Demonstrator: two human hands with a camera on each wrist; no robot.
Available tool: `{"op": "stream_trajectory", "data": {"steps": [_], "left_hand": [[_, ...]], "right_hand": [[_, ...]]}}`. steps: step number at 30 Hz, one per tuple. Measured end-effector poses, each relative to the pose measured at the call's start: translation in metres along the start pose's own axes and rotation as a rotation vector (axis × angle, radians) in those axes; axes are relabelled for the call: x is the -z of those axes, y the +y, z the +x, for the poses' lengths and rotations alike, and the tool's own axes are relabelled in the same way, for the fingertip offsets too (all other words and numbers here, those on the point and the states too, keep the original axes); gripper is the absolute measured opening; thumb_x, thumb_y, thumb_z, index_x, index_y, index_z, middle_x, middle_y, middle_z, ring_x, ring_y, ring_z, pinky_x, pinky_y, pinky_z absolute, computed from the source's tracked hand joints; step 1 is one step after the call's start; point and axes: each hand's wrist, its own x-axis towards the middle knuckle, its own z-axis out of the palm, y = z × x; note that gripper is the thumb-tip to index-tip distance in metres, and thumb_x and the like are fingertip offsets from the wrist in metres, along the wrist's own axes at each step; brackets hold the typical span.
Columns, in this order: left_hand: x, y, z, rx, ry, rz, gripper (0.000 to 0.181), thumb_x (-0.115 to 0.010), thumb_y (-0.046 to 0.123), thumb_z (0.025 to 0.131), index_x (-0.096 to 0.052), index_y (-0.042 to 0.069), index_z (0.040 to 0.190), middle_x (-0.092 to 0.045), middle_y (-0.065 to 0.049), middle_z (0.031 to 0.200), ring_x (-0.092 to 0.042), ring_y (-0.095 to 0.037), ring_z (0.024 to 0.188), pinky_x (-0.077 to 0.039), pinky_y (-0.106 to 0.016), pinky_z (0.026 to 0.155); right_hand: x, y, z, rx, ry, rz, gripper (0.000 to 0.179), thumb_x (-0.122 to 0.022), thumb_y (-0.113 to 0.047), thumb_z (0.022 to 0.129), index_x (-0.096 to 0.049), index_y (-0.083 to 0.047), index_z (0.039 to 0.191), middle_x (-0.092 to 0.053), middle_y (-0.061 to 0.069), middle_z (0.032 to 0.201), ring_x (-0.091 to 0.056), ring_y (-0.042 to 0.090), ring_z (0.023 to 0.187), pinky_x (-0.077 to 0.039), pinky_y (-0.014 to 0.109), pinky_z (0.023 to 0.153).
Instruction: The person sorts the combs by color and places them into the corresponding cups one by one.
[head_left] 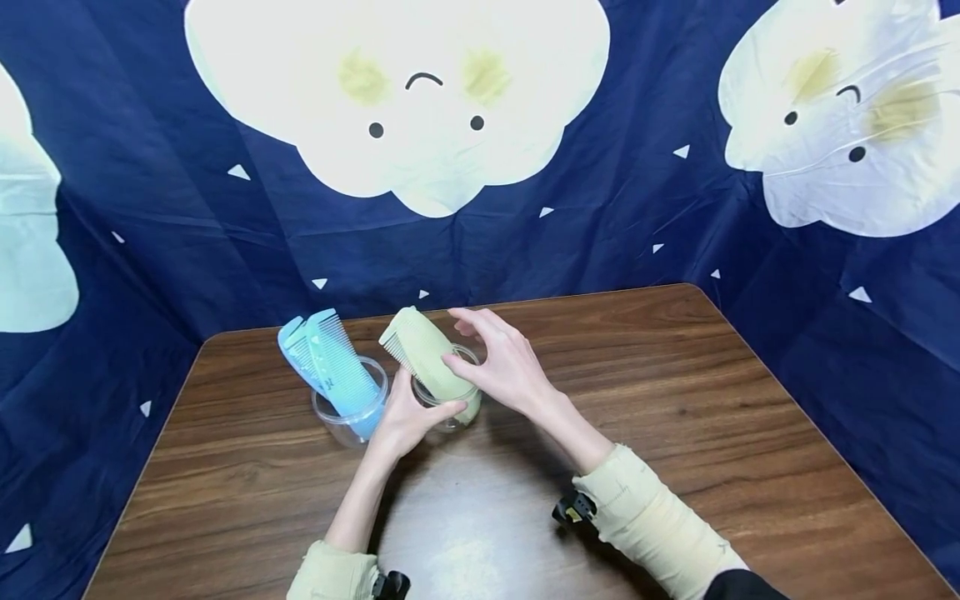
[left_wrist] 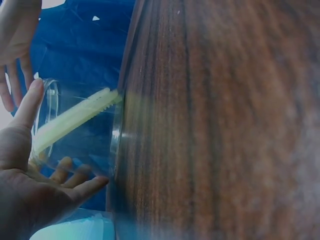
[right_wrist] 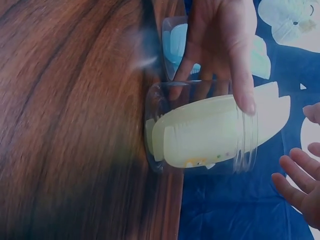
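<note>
Head view, itemised. Clear jar (head_left: 450, 400) — stands on the wooden desk (head_left: 675, 433) toward its far edge, left of centre. It holds pale green combs (head_left: 423, 350), handles down and tooth ends leaning out over the rim toward the far left corner; that lean is their long axis.

Left hand (head_left: 408, 417) — wrapped round the near side of the jar, thumb along its wall and fingers curled behind it. The left wrist view shows the fingers (left_wrist: 75, 175) through the glass and the thumb up by the rim.

Right hand (head_left: 502, 362) — at the jar's right side and mouth, fingers spread and lightly bent, fingertips at or just beside the combs' upper edge. Whether they touch cannot be told; the right wrist view shows these fingers (right_wrist: 295, 185) apart from the rim, holding nothing.

Relation of note: the combs lie just left of the right hand's fingertips, their long axis running up and away from the person, so the right hand is nearer their free ends while the left steadies the jar.

Second clear jar (head_left: 348, 408) — just beside the first on its left, holding blue combs (head_left: 333, 367) that lean the same way. Neither hand touches it.
</note>
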Motion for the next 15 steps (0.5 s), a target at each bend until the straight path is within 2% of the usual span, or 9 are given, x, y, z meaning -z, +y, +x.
{"op": "stream_trajectory", "data": {"steps": [3,8,15], "left_hand": [[0.001,0.001,0.000,-0.005,0.003,-0.005,0.085,-0.095,0.026,0.073,-0.047,0.019,0.143,-0.060,-0.003,0.137,-0.057,-0.022,0.128,-0.041,-0.044,0.113],[0.001,0.002,-0.004,0.030,0.000,0.013,0.088,-0.095,0.027,0.073,-0.045,0.019,0.145,-0.058,-0.004,0.138,-0.056,-0.022,0.130,-0.041,-0.044,0.113],[0.000,0.002,-0.003,0.015,0.001,0.033,0.090,-0.094,0.029,0.073,-0.044,0.018,0.147,-0.057,-0.006,0.142,-0.054,-0.025,0.134,-0.039,-0.046,0.116]], "right_hand": [[0.001,0.001,-0.001,0.005,-0.007,-0.005,0.056,-0.079,-0.031,0.089,-0.061,-0.017,0.140,-0.072,0.001,0.119,-0.070,0.015,0.110,-0.058,0.038,0.091],[0.004,0.005,-0.004,0.012,-0.032,-0.021,0.052,-0.077,-0.031,0.091,-0.062,-0.018,0.139,-0.072,0.000,0.121,-0.070,0.015,0.112,-0.058,0.038,0.093],[0.014,0.014,-0.006,0.032,-0.040,-0.067,0.051,-0.076,-0.032,0.092,-0.062,-0.017,0.139,-0.072,0.001,0.120,-0.069,0.017,0.113,-0.058,0.040,0.092]]}}
